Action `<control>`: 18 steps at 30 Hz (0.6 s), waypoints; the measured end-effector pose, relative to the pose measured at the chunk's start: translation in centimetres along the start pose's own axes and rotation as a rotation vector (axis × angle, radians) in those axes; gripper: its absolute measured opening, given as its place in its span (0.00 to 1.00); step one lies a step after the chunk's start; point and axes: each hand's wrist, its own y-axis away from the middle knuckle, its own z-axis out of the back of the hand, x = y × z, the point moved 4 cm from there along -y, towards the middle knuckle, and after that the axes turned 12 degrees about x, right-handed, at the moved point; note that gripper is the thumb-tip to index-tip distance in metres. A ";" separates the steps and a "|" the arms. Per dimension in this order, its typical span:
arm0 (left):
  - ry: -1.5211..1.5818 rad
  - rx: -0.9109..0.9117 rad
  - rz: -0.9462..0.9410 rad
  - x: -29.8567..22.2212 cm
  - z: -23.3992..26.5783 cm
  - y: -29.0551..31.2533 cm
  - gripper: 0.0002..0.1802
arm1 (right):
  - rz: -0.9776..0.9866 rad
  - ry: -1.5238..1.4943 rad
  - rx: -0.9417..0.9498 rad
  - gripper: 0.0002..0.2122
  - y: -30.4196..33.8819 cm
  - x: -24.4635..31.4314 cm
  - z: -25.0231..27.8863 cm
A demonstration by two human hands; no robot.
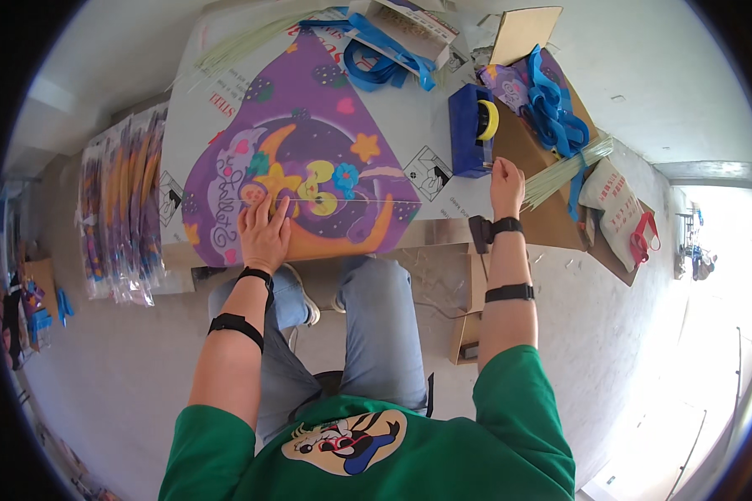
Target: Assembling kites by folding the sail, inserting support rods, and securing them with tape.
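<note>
A purple kite sheet (309, 125) printed with a moon and stars lies flat on the white table (443, 196). My left hand (264, 232) presses flat on its near edge, fingers spread, beside a thin rod (351, 200) running across the sheet. My right hand (506, 185) reaches to the table's right side, next to a blue tape dispenser (470, 129) with a yellow roll, and touches a bundle of pale thin rods (564, 171). Whether it grips a rod cannot be told.
Blue ribbon tails (376, 58) and more printed kite pieces (510, 83) lie at the far side. A cardboard box (551, 217) with blue ribbons (556, 108) stands at right. Packed kites (121, 200) are stacked on the floor at left. A white bag (614, 204) sits at right.
</note>
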 end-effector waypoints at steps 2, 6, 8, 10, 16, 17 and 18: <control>-0.008 -0.006 0.004 0.0 0.0 -0.2 0.24 | -0.007 0.084 0.155 0.11 -0.9 -0.3 -0.5; 0.003 -0.018 -0.003 -0.2 0.3 -0.1 0.24 | 0.003 0.096 0.208 0.11 -1.4 -1.2 -0.9; -0.001 -0.016 -0.007 -0.2 0.3 -0.2 0.24 | -0.048 -0.151 0.205 0.10 -1.5 -1.8 -1.5; 0.005 -0.016 0.008 0.0 0.1 -0.2 0.24 | -0.094 -0.207 0.199 0.10 -1.4 -2.3 -2.0; 0.046 -0.009 0.022 0.2 -0.1 -0.1 0.24 | -0.122 -0.236 0.176 0.09 -1.4 -3.3 -2.7; 0.032 -0.007 0.038 0.3 0.0 -0.1 0.24 | -0.109 -0.238 0.153 0.09 -1.3 -3.4 -2.5; 0.048 -0.001 0.030 0.2 0.0 -0.2 0.24 | -0.101 -0.251 0.167 0.09 -1.3 -3.5 -2.6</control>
